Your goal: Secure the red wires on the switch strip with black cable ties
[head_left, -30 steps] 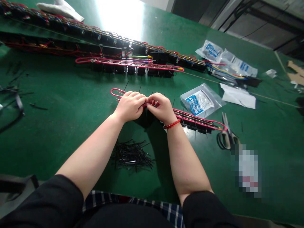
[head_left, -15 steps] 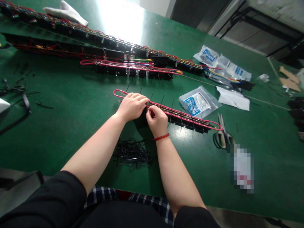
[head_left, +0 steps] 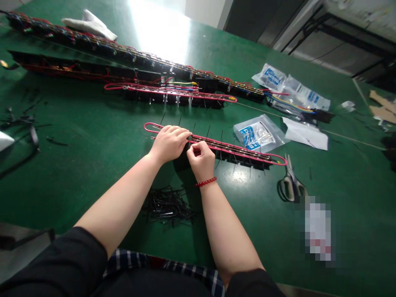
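A black strip with a long red wire loop [head_left: 244, 153] lies at a slant in front of me, with thin black cable ties [head_left: 221, 135] sticking out along both its edges. My left hand [head_left: 172, 142] is closed over the strip's left part, fingers bent across its top. Close beside it, my right hand [head_left: 201, 159] pinches at the near edge. A dark bit that looks like a cable tie's end shows at the right fingertips; the rest is hidden. A loose pile of black cable ties [head_left: 168, 206] lies between my forearms.
Beyond my hands lie a similar red-looped strip [head_left: 182, 93] and long wired bars [head_left: 136, 55]. Scissors [head_left: 291, 183], a clear plastic bag [head_left: 260, 134], white paper [head_left: 306, 133] and a blurred-out item [head_left: 318, 227] are on the right. A white glove [head_left: 89, 24] rests at the back.
The view has shifted slightly, so most things sit a little lower. Both hands stay at the same part of the strip; the right fingers have barely shifted.
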`<action>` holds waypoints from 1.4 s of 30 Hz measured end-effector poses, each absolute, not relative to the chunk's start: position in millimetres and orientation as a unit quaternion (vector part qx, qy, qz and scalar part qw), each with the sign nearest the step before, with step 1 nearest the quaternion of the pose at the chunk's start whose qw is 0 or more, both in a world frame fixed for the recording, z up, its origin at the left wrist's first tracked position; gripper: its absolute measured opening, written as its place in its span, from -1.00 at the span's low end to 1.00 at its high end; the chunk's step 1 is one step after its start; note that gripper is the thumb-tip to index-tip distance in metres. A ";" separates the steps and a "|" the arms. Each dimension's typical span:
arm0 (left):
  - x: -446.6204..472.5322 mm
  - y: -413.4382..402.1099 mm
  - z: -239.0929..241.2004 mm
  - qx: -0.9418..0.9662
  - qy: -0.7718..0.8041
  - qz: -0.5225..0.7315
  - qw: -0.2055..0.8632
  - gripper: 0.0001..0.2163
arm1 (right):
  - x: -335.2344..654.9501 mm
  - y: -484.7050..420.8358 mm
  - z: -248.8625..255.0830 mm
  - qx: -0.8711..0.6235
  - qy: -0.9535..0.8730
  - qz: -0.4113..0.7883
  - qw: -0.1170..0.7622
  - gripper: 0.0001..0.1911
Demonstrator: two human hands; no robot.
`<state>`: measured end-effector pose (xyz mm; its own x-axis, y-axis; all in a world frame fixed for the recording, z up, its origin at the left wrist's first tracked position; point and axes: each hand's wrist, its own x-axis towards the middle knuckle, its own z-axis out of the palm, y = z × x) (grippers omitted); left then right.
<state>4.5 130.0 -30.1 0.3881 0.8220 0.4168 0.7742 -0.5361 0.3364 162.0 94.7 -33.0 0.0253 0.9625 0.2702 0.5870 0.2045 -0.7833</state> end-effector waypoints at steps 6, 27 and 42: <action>4.2 131.9 -29.7 0.830 0.478 0.286 0.043 -0.73 | 162.7 97.2 -35.1 -0.556 -0.703 0.211 0.391 -0.88; 5.0 131.8 -30.4 0.829 0.483 0.280 0.044 -0.75 | 161.8 92.9 -30.6 -0.584 -0.730 0.154 0.320 -0.83; 4.4 131.3 -31.6 0.827 0.481 0.286 0.041 -0.75 | 164.8 96.4 -31.8 -0.573 -0.748 0.164 0.292 -0.84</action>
